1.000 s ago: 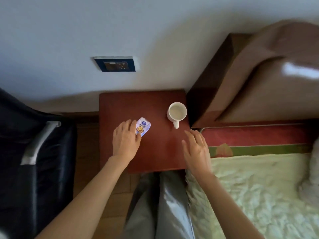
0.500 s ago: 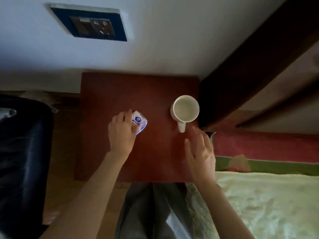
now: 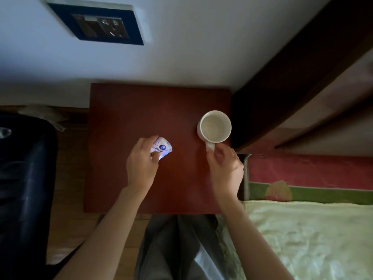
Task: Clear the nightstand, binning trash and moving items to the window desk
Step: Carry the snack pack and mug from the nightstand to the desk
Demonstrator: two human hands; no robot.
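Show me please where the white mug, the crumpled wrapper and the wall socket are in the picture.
white mug (image 3: 215,126): head view, on the inside bottom of the cup.
crumpled wrapper (image 3: 163,147): head view, on the blue round logo.
wall socket (image 3: 101,27): head view, on the grey plate inside the blue frame.

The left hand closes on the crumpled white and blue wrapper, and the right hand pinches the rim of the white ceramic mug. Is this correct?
Not quite. The head view shows the right hand on the white ceramic mug's handle, not its rim. The left hand does close on the crumpled white and blue wrapper.
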